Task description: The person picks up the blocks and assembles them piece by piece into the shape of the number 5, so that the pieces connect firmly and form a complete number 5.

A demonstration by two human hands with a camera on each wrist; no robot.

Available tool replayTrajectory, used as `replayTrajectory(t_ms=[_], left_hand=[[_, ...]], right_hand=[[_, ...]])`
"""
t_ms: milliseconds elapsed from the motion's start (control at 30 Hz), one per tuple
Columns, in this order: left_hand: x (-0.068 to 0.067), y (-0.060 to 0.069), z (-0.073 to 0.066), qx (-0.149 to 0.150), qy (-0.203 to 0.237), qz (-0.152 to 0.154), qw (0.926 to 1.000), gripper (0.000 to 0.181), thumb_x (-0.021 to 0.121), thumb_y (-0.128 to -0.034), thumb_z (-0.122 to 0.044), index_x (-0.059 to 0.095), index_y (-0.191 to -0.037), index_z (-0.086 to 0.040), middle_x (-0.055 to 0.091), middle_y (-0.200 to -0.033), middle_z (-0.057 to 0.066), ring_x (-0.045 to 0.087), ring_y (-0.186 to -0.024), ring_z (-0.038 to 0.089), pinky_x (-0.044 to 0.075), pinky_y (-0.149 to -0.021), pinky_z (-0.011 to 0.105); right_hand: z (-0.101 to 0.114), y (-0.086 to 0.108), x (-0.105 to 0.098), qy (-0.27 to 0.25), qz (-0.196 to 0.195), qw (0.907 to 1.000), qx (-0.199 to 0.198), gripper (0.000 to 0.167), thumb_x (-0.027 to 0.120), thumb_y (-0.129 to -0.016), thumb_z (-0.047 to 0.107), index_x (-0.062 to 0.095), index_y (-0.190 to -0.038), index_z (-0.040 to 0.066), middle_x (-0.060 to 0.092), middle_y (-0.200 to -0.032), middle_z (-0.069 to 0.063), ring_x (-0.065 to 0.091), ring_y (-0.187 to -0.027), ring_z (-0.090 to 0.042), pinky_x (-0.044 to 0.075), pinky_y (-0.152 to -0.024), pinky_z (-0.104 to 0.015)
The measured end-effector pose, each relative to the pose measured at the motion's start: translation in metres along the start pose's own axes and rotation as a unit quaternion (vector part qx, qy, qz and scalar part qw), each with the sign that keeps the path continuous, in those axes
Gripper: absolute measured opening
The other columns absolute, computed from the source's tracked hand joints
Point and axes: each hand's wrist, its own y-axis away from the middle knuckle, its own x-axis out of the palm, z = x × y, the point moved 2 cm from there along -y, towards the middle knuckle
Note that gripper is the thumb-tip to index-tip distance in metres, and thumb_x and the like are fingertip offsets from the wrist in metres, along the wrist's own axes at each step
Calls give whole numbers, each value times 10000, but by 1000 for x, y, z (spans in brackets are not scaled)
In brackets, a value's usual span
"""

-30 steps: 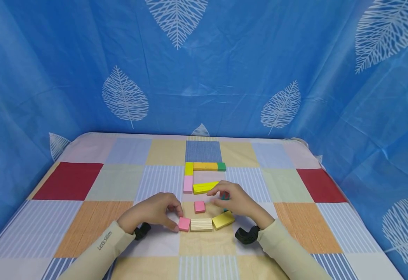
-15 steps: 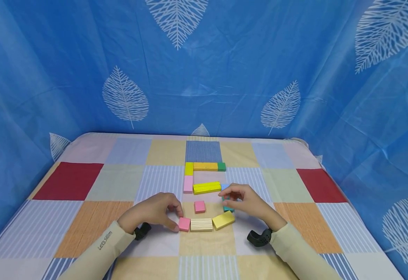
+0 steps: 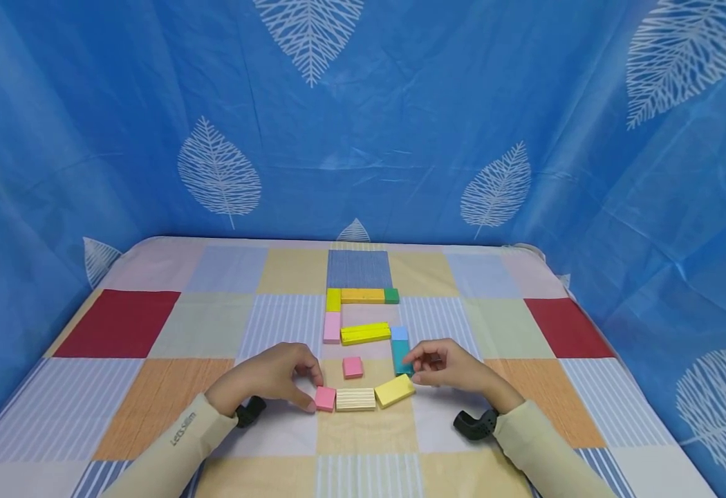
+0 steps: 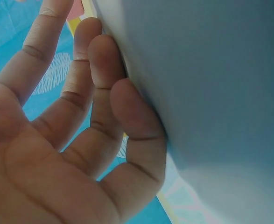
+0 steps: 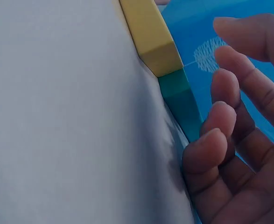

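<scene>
In the head view my left hand [image 3: 272, 377] rests on the cloth, thumb and index fingertip beside the left edge of a pink square block [image 3: 325, 398]. Part of that block may show behind the fingers in the left wrist view. My right hand [image 3: 453, 370] is half curled and holds nothing, just right of a teal block [image 3: 401, 357] and a yellow block [image 3: 395, 391]. The right wrist view shows its fingertips [image 5: 206, 148] apart from the yellow block [image 5: 158, 49]. Between the pink and yellow blocks lies a striped wooden block [image 3: 355, 399].
Another pink square block [image 3: 352, 367] lies alone inside the arrangement. Farther back are yellow stick blocks [image 3: 366, 333], a light blue block [image 3: 399, 333], a pale pink block [image 3: 332, 327], an orange block [image 3: 363, 296] and a green block [image 3: 391, 296]. A patchwork cloth [image 3: 201, 325] covers the table.
My right hand has drawn back to the right and toward me, uncovering the teal and light blue blocks. The left hand has stayed beside the pink block.
</scene>
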Motion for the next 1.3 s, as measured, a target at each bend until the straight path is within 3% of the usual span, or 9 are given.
replayTrajectory(t_ms=[233, 633, 900, 1133, 1300], left_hand=[[1, -1, 2, -126, 72, -2, 9999, 253, 992, -777, -160, 775, -907, -178, 635, -930, -115, 513, -861, 72, 494, -863, 317], [1, 0, 4, -112, 178, 33, 9998, 256, 990, -783, -187, 781, -932, -175, 639, -945, -119, 510, -867, 64, 497, -877, 322], [-4, -2, 5, -240, 331, 176, 9990, 192, 902, -890, -185, 788, -1037, -139, 685, -1003, -107, 560, -931, 84, 518, -915, 318], [-9, -13, 6, -344, 321, 70, 9989, 289, 868, -927, -150, 779, -1195, -90, 728, -1093, -46, 597, -900, 96, 542, -832, 272], [-10, -25, 3, -212, 304, 5, 9993, 390, 865, -929, -124, 756, -1302, -88, 715, -1101, -8, 622, -887, 91, 549, -802, 258]], right_hand=[[-6, 0, 0, 379, 311, 9986, -221, 232, 787, -927, -38, 737, -1146, -92, 597, -879, -227, 469, -723, -108, 413, -657, -216], [-9, 0, 0, 636, 319, 9971, -262, 230, 816, -913, -25, 769, -1135, -62, 618, -872, -171, 476, -702, -111, 430, -644, -224], [-9, 0, 1, 634, 304, 9972, -262, 228, 817, -907, -39, 763, -1125, -74, 613, -873, -176, 469, -710, -95, 424, -648, -214], [-9, -2, 2, 640, 294, 9973, -198, 219, 811, -912, -46, 761, -1123, -78, 612, -879, -178, 468, -713, -111, 418, -652, -218], [-8, -3, 2, 667, 291, 9972, -175, 221, 816, -908, -44, 760, -1120, -79, 609, -877, -176, 465, -712, -117, 414, -652, -219]])
